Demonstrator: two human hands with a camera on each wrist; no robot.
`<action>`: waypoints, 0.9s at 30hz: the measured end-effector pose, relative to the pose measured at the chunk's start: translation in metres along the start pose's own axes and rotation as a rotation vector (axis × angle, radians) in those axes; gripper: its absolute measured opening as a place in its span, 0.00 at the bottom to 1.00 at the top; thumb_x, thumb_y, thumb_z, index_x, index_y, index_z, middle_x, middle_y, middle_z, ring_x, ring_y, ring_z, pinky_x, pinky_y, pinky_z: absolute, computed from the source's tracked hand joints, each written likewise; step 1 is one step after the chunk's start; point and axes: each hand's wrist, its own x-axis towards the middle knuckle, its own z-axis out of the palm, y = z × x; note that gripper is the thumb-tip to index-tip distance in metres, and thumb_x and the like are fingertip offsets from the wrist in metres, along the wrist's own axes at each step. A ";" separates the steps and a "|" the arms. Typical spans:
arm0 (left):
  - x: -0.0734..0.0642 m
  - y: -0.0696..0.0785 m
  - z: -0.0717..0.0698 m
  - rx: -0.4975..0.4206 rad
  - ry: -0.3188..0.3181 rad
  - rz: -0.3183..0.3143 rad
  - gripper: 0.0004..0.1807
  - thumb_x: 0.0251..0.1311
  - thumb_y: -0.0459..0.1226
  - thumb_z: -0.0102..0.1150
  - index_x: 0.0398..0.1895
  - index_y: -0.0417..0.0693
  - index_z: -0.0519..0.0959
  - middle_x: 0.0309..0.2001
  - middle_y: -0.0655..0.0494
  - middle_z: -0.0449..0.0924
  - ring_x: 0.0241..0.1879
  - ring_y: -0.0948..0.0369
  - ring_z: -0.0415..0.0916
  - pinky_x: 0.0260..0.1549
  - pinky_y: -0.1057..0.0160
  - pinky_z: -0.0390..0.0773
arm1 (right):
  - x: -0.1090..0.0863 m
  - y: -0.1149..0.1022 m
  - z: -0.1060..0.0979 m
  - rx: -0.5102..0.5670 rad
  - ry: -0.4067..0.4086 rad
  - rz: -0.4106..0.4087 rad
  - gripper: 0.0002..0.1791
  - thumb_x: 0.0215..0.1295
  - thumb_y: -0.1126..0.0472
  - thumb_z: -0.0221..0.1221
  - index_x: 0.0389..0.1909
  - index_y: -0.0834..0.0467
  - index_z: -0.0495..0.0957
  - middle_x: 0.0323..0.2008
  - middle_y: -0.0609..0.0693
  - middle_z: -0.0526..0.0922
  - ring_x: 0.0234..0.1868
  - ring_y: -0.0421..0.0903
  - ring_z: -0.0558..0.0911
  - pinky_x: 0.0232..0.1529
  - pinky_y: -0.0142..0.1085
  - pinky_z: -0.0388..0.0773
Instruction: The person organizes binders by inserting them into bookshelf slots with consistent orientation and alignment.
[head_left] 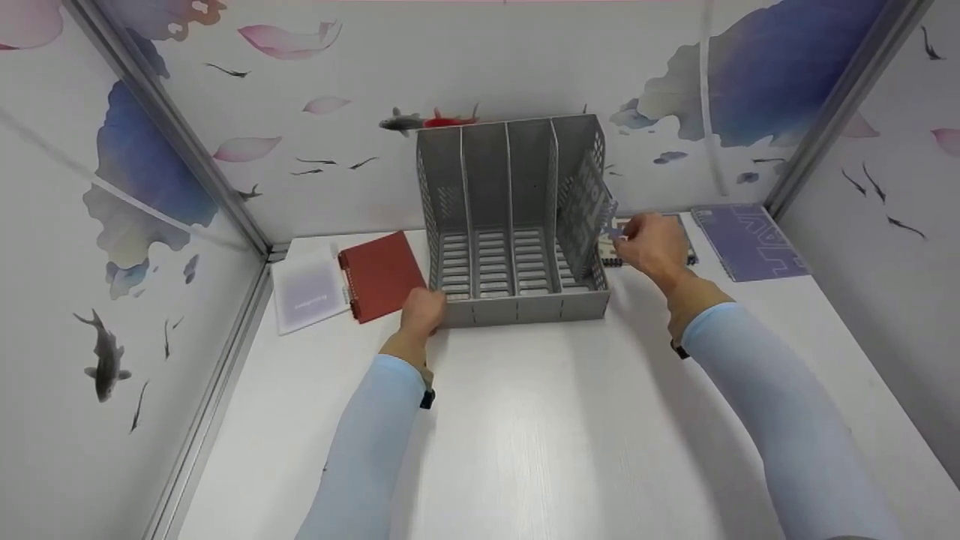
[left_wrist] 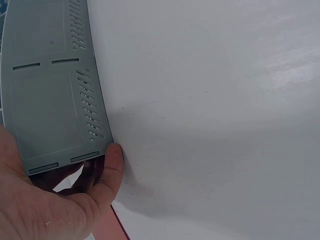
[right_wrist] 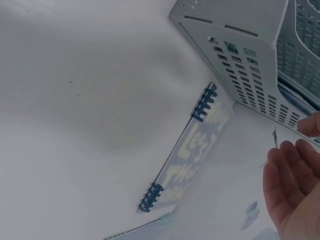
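A grey file organizer [head_left: 525, 309] with several upright compartments stands against the back wall. My left hand [head_left: 424, 310] grips its front left corner; in the left wrist view, the thumb and a finger of the left hand [left_wrist: 65, 210] span the end of the organizer [left_wrist: 47, 115]. A grey notebook with lettering [head_left: 583, 214] leans upright in the rightmost compartment. Just right of that compartment is my right hand [head_left: 657, 244], its fingers loosely bent. In the right wrist view, the right hand [right_wrist: 295, 180] holds nothing, thumb close to the organizer's perforated side [right_wrist: 245, 70].
Under and behind the right hand lies a ring-bound notebook with pale lettering [right_wrist: 187, 155]. A purple notebook [head_left: 754, 241] lies at the back right. Left of the organizer are a red ring-bound notebook [head_left: 382, 276] and a white-and-lilac notebook [head_left: 311, 292]. Patterned walls enclose the white table [head_left: 517, 435].
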 end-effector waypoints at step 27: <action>-0.053 0.034 -0.018 -0.037 -0.040 -0.083 0.27 0.85 0.46 0.39 0.67 0.38 0.80 0.56 0.45 0.84 0.54 0.51 0.82 0.53 0.51 0.89 | 0.002 0.023 0.021 -0.130 -0.203 -0.108 0.28 0.74 0.61 0.65 0.71 0.69 0.79 0.69 0.71 0.84 0.68 0.73 0.83 0.69 0.65 0.81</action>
